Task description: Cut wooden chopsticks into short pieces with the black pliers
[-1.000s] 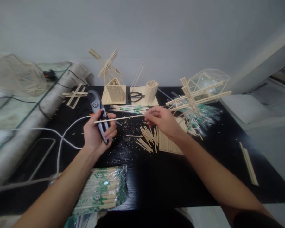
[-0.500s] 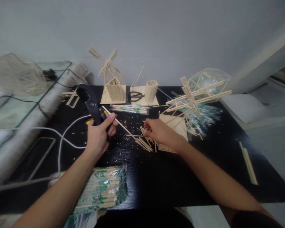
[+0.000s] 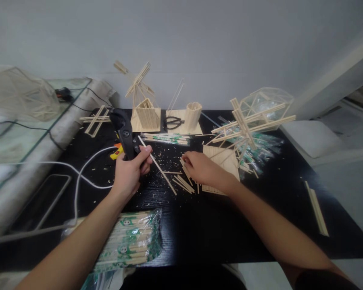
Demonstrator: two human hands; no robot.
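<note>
My left hand (image 3: 130, 169) is closed around a black hand cutter (image 3: 124, 131), its head pointing up and away. A long thin wooden stick (image 3: 161, 171) is pinched under the same thumb and slants down to the right. My right hand (image 3: 199, 169) is curled over a small heap of short cut sticks (image 3: 184, 184), with some pieces at its fingertips; the fingers partly hide them. Just right of it lies a flat panel of joined sticks (image 3: 220, 161), with a windmill-like stick frame (image 3: 243, 125) above it.
At the back stand a square stick-built holder (image 3: 148, 119) and a round one (image 3: 193, 114), with black scissors (image 3: 173, 122) between. A yellow-orange tool (image 3: 117, 153) and white cable (image 3: 92, 155) lie left. Bagged chopsticks (image 3: 130, 237) lie in front; wrappers (image 3: 257, 151) lie right.
My left hand has moved slightly right with the cutter and stick, and the stick's lower end now reaches past the heap's left side. My right hand has barely shifted; its fingers lift some short sticks.
</note>
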